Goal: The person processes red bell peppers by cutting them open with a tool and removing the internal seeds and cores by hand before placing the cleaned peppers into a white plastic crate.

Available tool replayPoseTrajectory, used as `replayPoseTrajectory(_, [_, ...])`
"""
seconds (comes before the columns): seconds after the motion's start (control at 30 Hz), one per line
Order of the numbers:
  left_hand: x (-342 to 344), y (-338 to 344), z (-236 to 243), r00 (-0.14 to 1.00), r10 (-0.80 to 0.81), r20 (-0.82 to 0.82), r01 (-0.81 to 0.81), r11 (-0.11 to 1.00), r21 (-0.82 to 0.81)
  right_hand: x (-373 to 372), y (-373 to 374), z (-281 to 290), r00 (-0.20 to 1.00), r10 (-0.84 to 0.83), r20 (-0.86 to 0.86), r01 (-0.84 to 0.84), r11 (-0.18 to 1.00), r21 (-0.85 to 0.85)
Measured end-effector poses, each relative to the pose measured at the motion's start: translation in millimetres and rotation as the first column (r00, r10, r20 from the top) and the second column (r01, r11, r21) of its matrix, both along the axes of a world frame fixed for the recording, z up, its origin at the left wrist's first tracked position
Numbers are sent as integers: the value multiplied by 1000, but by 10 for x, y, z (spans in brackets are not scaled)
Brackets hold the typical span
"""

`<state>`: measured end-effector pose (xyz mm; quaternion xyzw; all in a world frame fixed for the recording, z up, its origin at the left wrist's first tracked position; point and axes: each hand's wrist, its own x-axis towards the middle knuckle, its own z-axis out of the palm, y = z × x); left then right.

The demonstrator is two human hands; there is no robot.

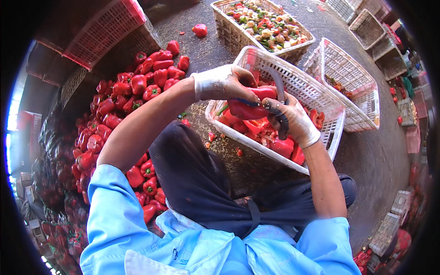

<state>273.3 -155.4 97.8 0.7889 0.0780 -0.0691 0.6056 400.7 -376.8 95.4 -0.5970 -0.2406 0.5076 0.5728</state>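
White gloves with dark fingertips cover both my hands. My left hand [228, 85] grips a red bell pepper [247, 110] from the left, its fingers curled around it. My right hand [295, 118] is closed on a curved grey tool [277, 80], its thumb against the pepper's right side. What the tool's working end looks like is hidden by hand and pepper. Both hands are above a white plastic crate [321, 91], in which cut red pepper pieces [282, 146] lie.
A heap of whole red peppers [110, 107] spreads along my left side. Beyond stands a crate full of pepper cores and scraps [270, 27]. Another white crate [353, 73] with few scraps is at the right. A stacked red-and-white crate [107, 27] rises at far left.
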Motion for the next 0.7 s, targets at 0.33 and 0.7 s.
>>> replayPoseTrajectory(0.33, [-50,-566,74,933,356,47,-307,858,-412,188,-382,-505,901,-361,-241,392,915,94])
replayPoseTrajectory(0.7, [106,-1236,-327,626,685,372,-608,728,-317,-69,-398,-775,926,-228,301,137,945,296])
